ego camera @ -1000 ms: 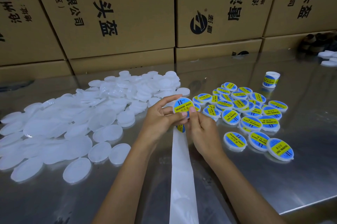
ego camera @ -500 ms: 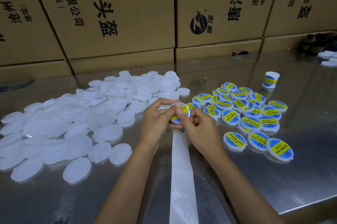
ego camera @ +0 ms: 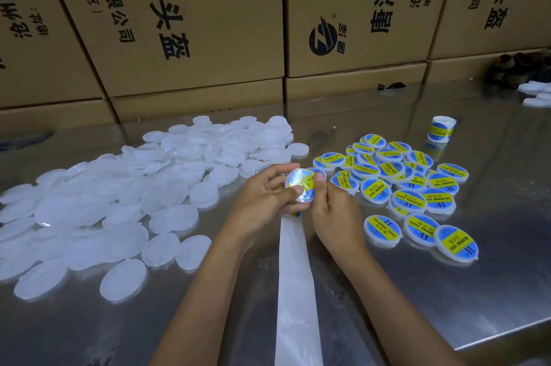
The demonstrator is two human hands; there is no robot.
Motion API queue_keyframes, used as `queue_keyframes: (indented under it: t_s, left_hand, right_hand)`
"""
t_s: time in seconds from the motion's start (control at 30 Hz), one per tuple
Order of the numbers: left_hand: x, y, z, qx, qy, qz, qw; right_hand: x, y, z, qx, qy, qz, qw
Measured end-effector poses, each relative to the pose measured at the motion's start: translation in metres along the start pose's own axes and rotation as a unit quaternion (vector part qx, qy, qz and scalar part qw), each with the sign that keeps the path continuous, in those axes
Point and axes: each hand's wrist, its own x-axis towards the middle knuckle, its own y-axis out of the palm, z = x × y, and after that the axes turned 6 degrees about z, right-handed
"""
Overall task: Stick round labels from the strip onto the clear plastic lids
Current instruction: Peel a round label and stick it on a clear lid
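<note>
Dozens of unlabelled clear round plastic lids (ego camera: pixel 125 195) are lying heaped on a shiny steel table (ego camera: pixel 447 291), while both hands, left hand (ego camera: pixel 262 195) and right hand (ego camera: pixel 334 213), are pinching one blue-and-yellow-labelled lid (ego camera: pixel 301 186) above the white backing strip (ego camera: pixel 295 291).

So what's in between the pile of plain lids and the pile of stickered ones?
In the head view, both hands, left and right, holding one lid, and the white strip.
</note>
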Motion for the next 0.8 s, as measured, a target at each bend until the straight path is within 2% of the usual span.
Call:
queue_keyframes:
  t_s: [0.1,0.2,0.37,0.53,0.63,0.8]
  left_hand:
    - [0.000,-0.003,0.002,0.021,0.014,0.002,1.000]
    - [0.001,-0.007,0.003,0.054,0.022,-0.028,0.998]
    - [0.002,-0.012,0.004,0.066,0.024,-0.057,0.996]
    - [0.004,-0.012,0.008,0.051,0.038,-0.106,0.992]
    - [0.006,-0.013,0.010,0.082,0.045,-0.145,0.985]
    - [0.007,-0.014,0.011,0.091,0.028,-0.127,0.987]
  right_hand:
    - [-0.001,0.000,0.000,0.030,-0.013,0.008,0.999]
    - [-0.003,-0.001,0.001,0.068,-0.020,0.025,0.997]
    - [-0.006,0.000,0.005,0.130,-0.021,0.086,0.988]
    - [-0.007,-0.001,0.008,0.057,-0.060,0.085,0.993]
    - [-0.006,0.003,0.010,0.094,-0.036,0.097,0.990]
    - [-0.003,0.001,0.012,0.162,0.011,0.122,0.979]
